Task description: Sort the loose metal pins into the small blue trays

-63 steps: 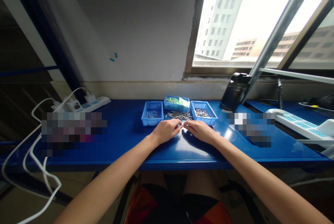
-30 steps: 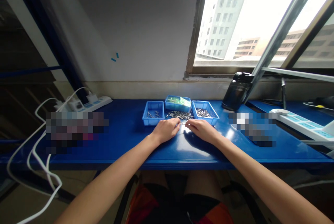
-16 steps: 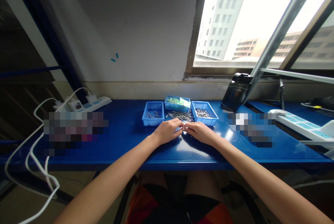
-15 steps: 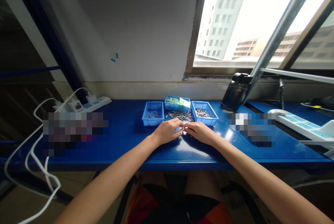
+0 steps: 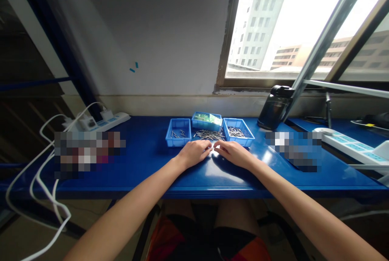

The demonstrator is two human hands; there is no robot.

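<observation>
Over the blue tabletop (image 5: pixel 209 180), my left hand (image 5: pixel 194 153) and my right hand (image 5: pixel 233 153) face each other with a narrow gap between the fingertips. Both have bent fingers drawn together; anything pinched in them is too small to make out. Just beyond lies a loose pile of thin metal rods (image 5: pixel 209 135). A blue bin (image 5: pixel 179 142) on the left holds a few such rods, while the blue bin (image 5: pixel 245 141) on the right holds many. Behind the pile, another blue bin (image 5: pixel 200 125) contains a green and clear plastic packet (image 5: pixel 209 119).
A dark bottle (image 5: pixel 273 109) stands at the back right near a metal pole. White power strips lie at the left (image 5: pixel 117 120) and right (image 5: pixel 349 143), with white cables (image 5: pixel 41 180) hanging at left. Pixelated items lie on both sides. A wall and window bound the back.
My fingertips, which met a moment ago, have come slightly apart. The bins and the pile look the same.
</observation>
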